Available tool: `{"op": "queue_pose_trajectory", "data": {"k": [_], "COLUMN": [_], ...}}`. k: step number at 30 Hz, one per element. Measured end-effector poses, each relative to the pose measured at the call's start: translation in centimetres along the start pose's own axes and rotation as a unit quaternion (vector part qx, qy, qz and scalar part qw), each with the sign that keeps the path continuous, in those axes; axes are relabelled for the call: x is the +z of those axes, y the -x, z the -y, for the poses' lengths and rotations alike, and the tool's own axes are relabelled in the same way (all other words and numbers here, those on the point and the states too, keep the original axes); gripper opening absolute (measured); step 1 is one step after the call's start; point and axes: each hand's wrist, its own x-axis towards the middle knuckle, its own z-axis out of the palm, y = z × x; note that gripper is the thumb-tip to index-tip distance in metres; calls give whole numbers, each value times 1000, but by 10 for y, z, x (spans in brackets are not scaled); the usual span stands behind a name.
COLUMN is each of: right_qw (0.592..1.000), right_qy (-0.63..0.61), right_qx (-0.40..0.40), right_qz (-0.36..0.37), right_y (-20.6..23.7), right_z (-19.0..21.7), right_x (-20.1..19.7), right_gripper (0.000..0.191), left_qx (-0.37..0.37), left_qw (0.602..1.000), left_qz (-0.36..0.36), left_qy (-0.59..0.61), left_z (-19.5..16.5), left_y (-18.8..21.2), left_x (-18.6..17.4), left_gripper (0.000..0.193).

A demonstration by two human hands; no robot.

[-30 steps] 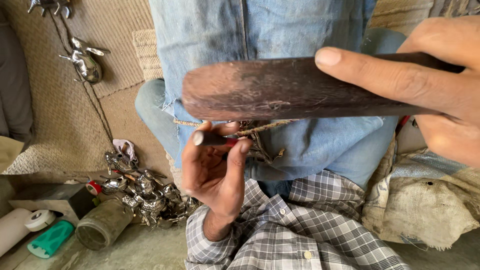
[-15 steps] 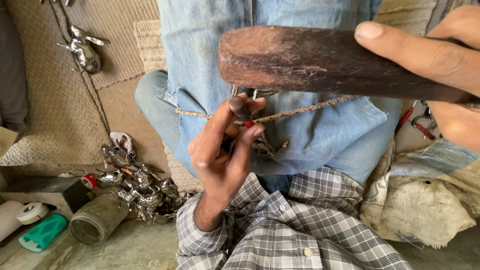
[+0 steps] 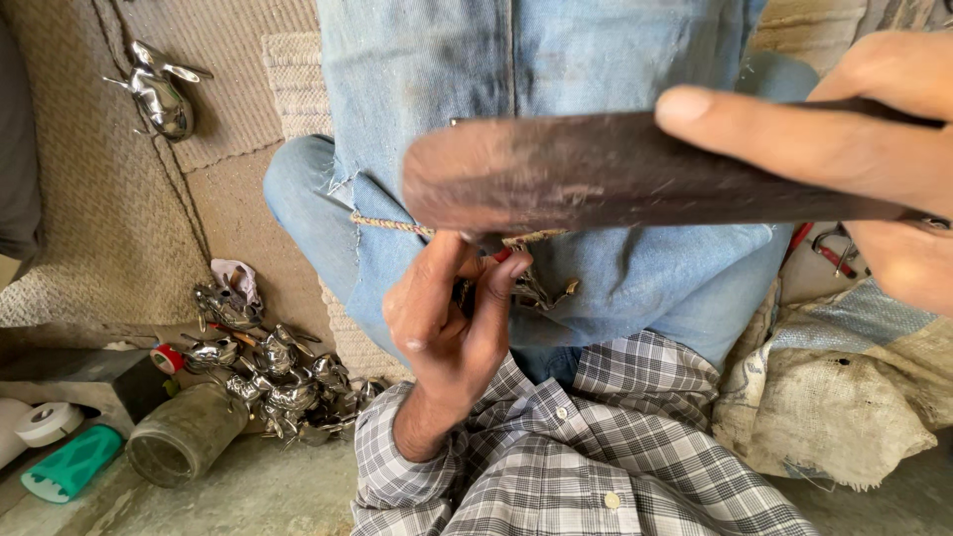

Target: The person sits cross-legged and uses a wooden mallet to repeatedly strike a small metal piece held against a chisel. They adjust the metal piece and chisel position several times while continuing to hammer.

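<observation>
My right hand (image 3: 864,149) grips a dark, worn wooden club (image 3: 596,174), held close to the camera and lying crosswise over my lap, its blunt end pointing left. Just beneath it my left hand (image 3: 447,318), in a checked sleeve, pinches a thin tool with a red end (image 3: 503,254) against a small shiny metal piece (image 3: 536,290) on the blue denim cloth (image 3: 427,99) over my legs. The club hides the tool's upper part. A twisted cord (image 3: 392,225) runs across the denim.
A heap of small shiny metal figures (image 3: 268,367) lies at my left on woven matting, with one larger figure (image 3: 159,94) further off. A dusty jar (image 3: 184,447), a teal object (image 3: 69,465) and a tape roll (image 3: 45,422) sit lower left. A sack (image 3: 834,397) and red-handled pliers (image 3: 824,248) are at right.
The club rose up and to the right, then came back down over my left hand. My left hand shifted right and closed its fingers tighter on the tool.
</observation>
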Motion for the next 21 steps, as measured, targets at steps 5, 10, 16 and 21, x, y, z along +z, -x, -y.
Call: {"op": "queue_pose_trajectory", "data": {"k": [5, 10, 16, 21], "right_qw": [976, 858, 791, 807], "right_qy": [-70, -122, -154, -157], "right_qx": [161, 425, 521, 500], "right_qz": [128, 260, 282, 272], "right_y": [-18, -44, -53, -42], "right_z": [26, 52, 60, 54], "right_x": [-19, -38, -44, -30], "right_gripper": [35, 44, 57, 48], "left_qx": [-3, 15, 57, 36], "left_qw": [999, 992, 978, 982], "left_qz": [-21, -83, -120, -102], "left_qy": [37, 96, 158, 153], "left_z": [3, 12, 25, 23], "left_y": [13, 28, 37, 35], "left_x": [3, 13, 22, 18], "left_gripper": [38, 46, 44, 38]}}
